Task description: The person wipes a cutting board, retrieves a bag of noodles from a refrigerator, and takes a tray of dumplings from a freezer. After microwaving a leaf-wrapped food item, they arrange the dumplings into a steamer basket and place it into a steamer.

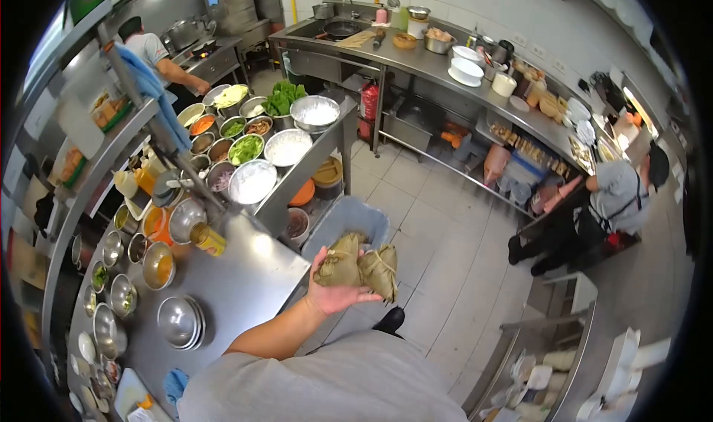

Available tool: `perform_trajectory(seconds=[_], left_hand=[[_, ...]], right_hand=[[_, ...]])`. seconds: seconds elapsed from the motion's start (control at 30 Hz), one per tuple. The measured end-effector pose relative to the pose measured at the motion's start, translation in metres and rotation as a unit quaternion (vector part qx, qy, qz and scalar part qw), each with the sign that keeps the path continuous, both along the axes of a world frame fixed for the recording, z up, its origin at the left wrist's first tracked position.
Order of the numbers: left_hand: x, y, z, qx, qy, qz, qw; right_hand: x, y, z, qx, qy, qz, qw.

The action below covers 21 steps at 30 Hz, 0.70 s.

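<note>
On the upturned palm of my left hand (336,294) rest two leaf-wrapped food parcels, with the thumb against the left side. The left leaf-wrapped parcel (340,262) is olive-brown and bunched. Beside it, the right leaf-wrapped parcel (380,271) has a thin tie around its top. What the leaves contain is hidden. Just beyond the parcels, a grey plastic bin (349,218) stands on the floor, partly covered by them. My right hand is out of view.
A steel counter (245,273) on my left carries stacked bowls (180,322) and a yellow jar (207,239). Ingredient bowls (288,147) fill the counter beyond. One person (152,58) works at the stove, another (620,192) at the right. Shelving (549,348) stands lower right.
</note>
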State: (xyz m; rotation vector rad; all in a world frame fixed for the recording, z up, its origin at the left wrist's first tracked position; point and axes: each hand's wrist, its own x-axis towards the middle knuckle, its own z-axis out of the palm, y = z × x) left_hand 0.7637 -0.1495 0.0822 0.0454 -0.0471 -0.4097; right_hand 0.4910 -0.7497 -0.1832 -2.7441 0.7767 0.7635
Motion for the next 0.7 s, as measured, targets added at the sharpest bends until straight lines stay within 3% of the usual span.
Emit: perform_trajectory(seconds=[0.13,0.27,0.33,0.37,0.4,0.43,0.5,0.53,0.57,0.63,0.7], left_hand=[[0.080,-0.023,0.004,0.006,0.071,0.013,0.997],[0.154,-0.025,0.020,0.015,0.075,0.063,0.995],[0.188,-0.018,0.033,0.011,0.054,0.119,0.991],[0.203,-0.010,0.037,0.021,0.037,0.132,0.990],[0.217,-0.003,0.038,0.020,0.035,0.144,0.989],[0.233,0.003,0.037,0.029,0.031,0.173,0.984],[0.273,0.017,0.023,0.043,0.030,0.212,0.976],[0.293,0.024,0.016,0.050,0.030,0.231,0.971],[0.313,0.029,0.014,0.034,0.028,0.242,0.969],[0.364,0.045,0.017,0.012,0.031,0.251,0.967],[0.417,0.062,0.018,0.003,0.024,0.249,0.968]], right_hand=[[0.166,0.020,-0.010,0.068,-0.015,0.048,0.996],[0.343,-0.036,-0.029,0.074,-0.025,0.110,0.991],[0.465,-0.103,-0.063,0.042,-0.044,0.195,0.979],[0.541,-0.144,-0.091,-0.001,-0.065,0.284,0.957],[0.612,-0.155,-0.083,-0.047,-0.112,0.381,0.917],[0.698,-0.155,-0.063,-0.017,-0.115,0.292,0.949],[0.809,-0.067,0.052,0.123,-0.247,0.071,0.959],[0.872,-0.064,0.033,0.138,-0.345,0.099,0.923],[0.911,-0.041,0.026,0.138,-0.347,0.106,0.922],[0.981,0.020,0.027,0.273,-0.393,0.062,0.876],[1.012,0.089,0.019,0.174,-0.259,0.170,0.935]])
